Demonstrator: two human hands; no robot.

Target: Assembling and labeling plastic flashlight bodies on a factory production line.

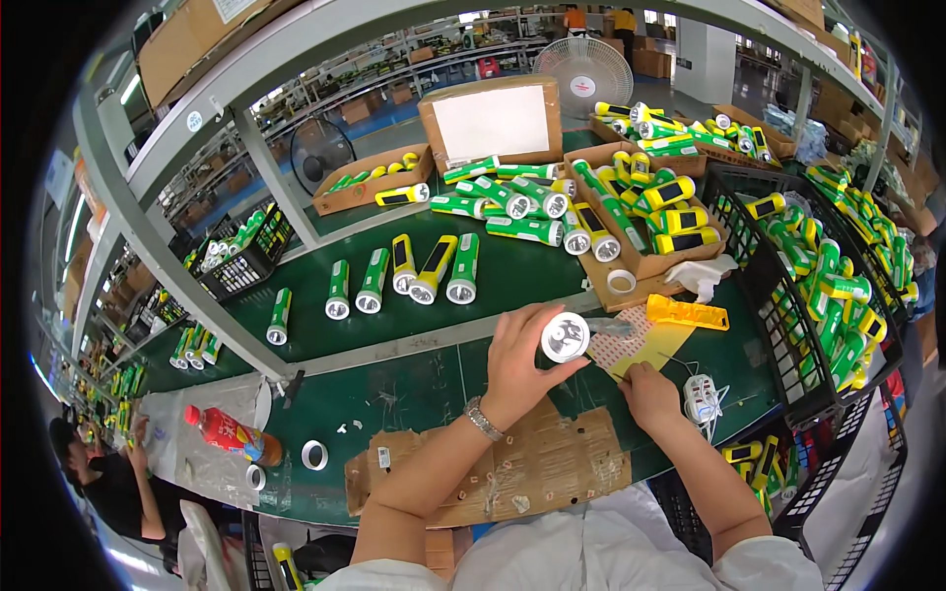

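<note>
My left hand [514, 366] is closed round a flashlight [566, 338], its round white lens end turned up at me; most of its body is hidden. To its right, my right hand [651, 396] is closed in a pinch at the lower edge of a pale yellow sheet with rows of small labels [645, 345]. A thin dark tip shows at those fingers, too small to name. An orange plastic piece [688, 313] lies just beyond the sheet. Under my forearms is a flattened piece of brown cardboard [552, 463].
Several green and yellow flashlights [434, 271] stand or lie across the green table. A carton of flashlights [680, 264] and black crates [744, 261] are at right. A white power strip [702, 399], tape rolls [314, 455] and a red-capped bottle [232, 436] are nearer. Another person [113, 473] works at left.
</note>
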